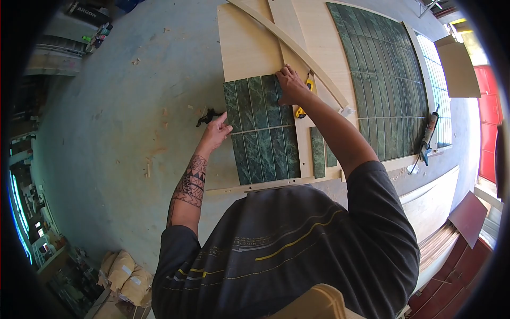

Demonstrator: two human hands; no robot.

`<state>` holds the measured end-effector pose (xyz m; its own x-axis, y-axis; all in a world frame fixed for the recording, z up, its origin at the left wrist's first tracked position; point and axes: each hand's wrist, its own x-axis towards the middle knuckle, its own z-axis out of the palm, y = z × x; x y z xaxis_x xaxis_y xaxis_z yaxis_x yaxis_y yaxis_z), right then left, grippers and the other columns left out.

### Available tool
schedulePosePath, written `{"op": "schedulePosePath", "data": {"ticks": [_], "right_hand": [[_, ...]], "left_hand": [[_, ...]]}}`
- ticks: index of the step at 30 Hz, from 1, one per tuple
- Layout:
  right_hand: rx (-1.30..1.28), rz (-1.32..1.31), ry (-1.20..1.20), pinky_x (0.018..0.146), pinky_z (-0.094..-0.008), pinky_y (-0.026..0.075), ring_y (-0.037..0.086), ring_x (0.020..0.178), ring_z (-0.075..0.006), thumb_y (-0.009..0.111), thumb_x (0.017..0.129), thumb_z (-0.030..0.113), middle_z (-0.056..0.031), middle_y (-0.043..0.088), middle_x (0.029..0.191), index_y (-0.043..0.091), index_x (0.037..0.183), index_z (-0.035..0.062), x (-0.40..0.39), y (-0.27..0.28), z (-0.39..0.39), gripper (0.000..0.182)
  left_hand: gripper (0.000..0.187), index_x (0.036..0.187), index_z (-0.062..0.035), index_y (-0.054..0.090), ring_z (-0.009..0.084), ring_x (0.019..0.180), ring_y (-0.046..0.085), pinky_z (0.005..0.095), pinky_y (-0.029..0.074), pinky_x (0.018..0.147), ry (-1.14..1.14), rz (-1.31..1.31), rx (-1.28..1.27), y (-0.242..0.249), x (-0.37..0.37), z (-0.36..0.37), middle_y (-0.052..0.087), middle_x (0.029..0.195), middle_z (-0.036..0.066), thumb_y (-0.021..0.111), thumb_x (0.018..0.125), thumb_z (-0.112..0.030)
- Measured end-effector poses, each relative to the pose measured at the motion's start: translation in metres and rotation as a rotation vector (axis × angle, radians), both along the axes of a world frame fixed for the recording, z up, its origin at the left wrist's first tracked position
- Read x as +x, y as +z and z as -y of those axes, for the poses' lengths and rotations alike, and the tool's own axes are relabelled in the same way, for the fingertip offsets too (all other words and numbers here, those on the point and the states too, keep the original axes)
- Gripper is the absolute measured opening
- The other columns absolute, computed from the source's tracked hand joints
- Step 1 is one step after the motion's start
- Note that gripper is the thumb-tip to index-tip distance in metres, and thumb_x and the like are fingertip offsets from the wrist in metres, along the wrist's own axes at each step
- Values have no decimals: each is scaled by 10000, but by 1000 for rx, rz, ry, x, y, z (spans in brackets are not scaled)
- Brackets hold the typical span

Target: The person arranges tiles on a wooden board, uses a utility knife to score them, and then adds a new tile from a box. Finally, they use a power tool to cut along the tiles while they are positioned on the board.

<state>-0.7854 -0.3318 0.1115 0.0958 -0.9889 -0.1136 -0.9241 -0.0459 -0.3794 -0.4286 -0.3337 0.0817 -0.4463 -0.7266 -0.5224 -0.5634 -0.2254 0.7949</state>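
A sheet of green marble-look tiles (263, 127) lies on the pale wooden board (244, 40) in front of me. At its left edge is my left hand (214, 134), thumb and index finger stretched out against the side. Beyond that hand is a black object (208, 117) that I cannot make out. My right hand (291, 86) rests on the sheet's far right corner, fingers spread toward a wooden strip. Beside it lies a yellow utility knife (301, 112), partly covered by my forearm. Nearer me is a narrow loose tile strip (317, 153).
A long thin wooden batten (297, 50) crosses the board diagonally. Farther right lies a larger green tile panel (382, 80), with a caulking gun (429, 133) at its near right corner. Paper sacks (125, 274) stand at lower left. Wood scraps dot the floor (117, 133).
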Motion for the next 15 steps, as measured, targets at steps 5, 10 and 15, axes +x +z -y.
{"op": "schedulePosePath", "data": {"ticks": [5, 10, 15], "right_hand": [[-26, -8, 8, 1196, -444, 365, 404, 1403, -373, 940, 484, 228, -176, 535, 1337, 551, 1360, -15, -1, -5, 1, 989], [-16, -39, 14, 1150, -505, 393, 366, 1439, -371, 988, 501, 280, -162, 522, 1359, 558, 1351, 23, -1, -6, 1, 987], [-23, -28, 25, 1170, -482, 382, 385, 1427, -380, 966, 490, 256, -178, 525, 1360, 554, 1354, 3, -1, -5, 2, 990]], "left_hand": [[708, 1596, -39, 380, 70, 702, 531, 247, 496, 651, 6, -9, -6, -3, 0, 0, 659, 898, 7, 712, 975, -113], [677, 1580, -51, 417, 68, 716, 578, 259, 513, 632, -8, 23, -20, -1, 0, -1, 676, 895, 16, 706, 971, -107], [678, 1585, -56, 409, 73, 716, 583, 262, 515, 637, -7, 20, -33, 0, 0, -1, 684, 907, 28, 701, 975, -106]]}}
